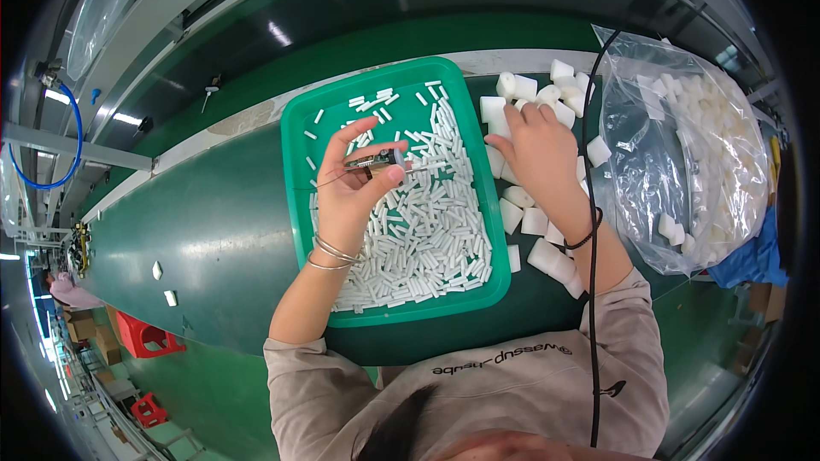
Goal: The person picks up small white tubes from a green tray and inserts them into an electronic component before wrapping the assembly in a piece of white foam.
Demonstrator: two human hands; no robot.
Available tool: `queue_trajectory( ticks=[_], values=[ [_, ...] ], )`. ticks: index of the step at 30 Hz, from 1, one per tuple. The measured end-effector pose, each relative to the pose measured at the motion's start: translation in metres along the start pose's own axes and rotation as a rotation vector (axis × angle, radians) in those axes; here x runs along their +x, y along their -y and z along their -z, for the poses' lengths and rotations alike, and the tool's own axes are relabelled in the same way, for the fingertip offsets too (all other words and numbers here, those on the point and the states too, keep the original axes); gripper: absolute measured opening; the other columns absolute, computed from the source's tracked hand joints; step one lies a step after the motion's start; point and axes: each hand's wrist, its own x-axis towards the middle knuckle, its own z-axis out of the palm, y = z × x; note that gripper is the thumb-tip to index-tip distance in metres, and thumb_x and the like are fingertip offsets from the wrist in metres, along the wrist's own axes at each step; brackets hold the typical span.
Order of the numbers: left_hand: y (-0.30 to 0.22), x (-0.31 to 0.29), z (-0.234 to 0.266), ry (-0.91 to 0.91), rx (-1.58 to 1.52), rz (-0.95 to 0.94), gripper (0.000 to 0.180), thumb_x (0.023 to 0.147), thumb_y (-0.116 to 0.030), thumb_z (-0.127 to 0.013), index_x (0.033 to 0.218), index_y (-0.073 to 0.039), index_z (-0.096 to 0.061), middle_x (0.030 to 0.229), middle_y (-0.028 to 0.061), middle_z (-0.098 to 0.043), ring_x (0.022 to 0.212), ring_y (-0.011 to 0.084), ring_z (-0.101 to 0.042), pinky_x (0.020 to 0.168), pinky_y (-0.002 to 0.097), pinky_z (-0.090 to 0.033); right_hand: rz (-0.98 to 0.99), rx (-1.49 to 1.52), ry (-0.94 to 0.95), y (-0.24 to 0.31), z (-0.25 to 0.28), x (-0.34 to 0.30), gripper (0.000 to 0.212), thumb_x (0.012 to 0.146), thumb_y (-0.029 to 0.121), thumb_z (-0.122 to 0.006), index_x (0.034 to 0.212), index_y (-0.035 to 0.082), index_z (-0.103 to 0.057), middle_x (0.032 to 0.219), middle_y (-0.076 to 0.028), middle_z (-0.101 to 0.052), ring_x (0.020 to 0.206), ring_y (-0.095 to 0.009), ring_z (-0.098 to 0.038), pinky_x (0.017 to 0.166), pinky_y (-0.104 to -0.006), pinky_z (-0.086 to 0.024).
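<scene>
Above green plastic tray (427, 307) of short white rods (431, 235), my left hand (371, 164) is pinching small dark cylinder (374, 160) between fingertips, likely steadying it. Right hand (542, 149), thumb parted from fingers, is resting among chunky white foam-like cylinders (551, 259), seemingly heaped nearby for reach; cannot tell grip.

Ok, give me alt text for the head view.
The left hand holds a small cylindrical object above a green tray of short white rods. The right hand is among thicker white pieces beside the tray, left of a clear bag.

2 red stools (135, 333) stand on green floor (218, 384); a blue hose (80, 132) loops.
</scene>
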Motion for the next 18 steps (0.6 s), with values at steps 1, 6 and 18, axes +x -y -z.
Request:
queue_trajectory(
  ticks=[1, 6, 18],
  values=[
    [0.000, 0.000, 0.000, -0.008, -0.003, -0.007, 0.054, 0.068, 0.005, -0.064, 0.115, -0.004, -0.040, 0.097, 0.0170, -0.059, 0.084, 0.0209, -0.061, 0.074, 0.0272, -0.049, 0.019, -0.001, 0.010, -0.001, -0.006, -0.001, 0.024, 0.065, 0.025, -0.067, 0.077, 0.008, -0.056, 0.070, -0.006, -0.053, 0.071, -0.019, -0.054, 0.055, -0.0288, -0.046],
    [0.003, 0.000, 0.001, -0.016, -0.021, -0.041, 0.053, 0.067, 0.005, -0.064, 0.114, -0.004, -0.040, 0.097, 0.0155, -0.059, 0.085, 0.0203, -0.060, 0.075, 0.0273, -0.048, 0.044, 0.134, 0.101, 0.002, -0.004, 0.000, 0.026, 0.064, 0.020, -0.067, 0.082, 0.007, -0.053, 0.072, -0.008, -0.054, 0.072, -0.023, -0.056, 0.055, -0.0323, -0.046],
    [0.009, 0.000, 0.005, 0.021, -0.086, -0.052, 0.032, 0.068, 0.006, -0.063, 0.097, -0.001, -0.051, 0.095, 0.0104, -0.057, 0.088, 0.0202, -0.059, 0.075, 0.0275, -0.048, -0.064, 0.463, 0.121, -0.003, 0.001, 0.002, 0.032, 0.071, 0.009, -0.059, 0.101, 0.006, -0.048, 0.087, -0.012, -0.052, 0.073, -0.030, -0.056, 0.062, -0.0378, -0.045]
  ],
)
